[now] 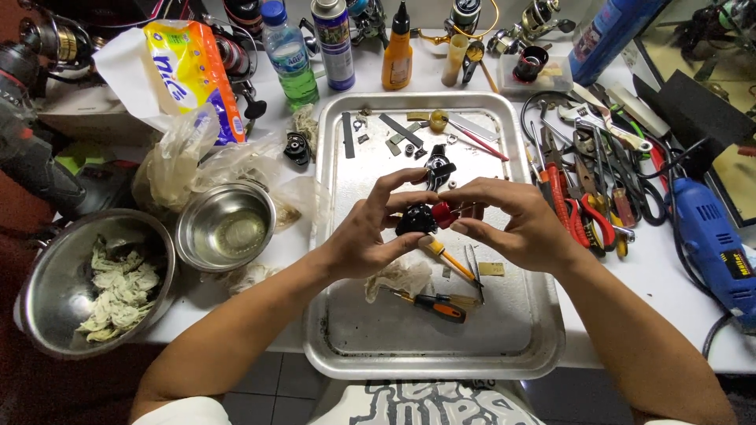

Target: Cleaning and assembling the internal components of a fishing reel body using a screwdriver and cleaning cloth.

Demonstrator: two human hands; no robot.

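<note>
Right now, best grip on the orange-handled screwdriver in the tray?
Probably the orange and black handle, pinched across its width from above. The screwdriver lies flat on the tray, handle end toward the right, clear of both hands.

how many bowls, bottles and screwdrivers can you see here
steel bowls: 2, large, small
bottles: 3, green water, spray can, orange dropper
screwdrivers in the tray: 2, orange-black, yellow
total: 7
</note>
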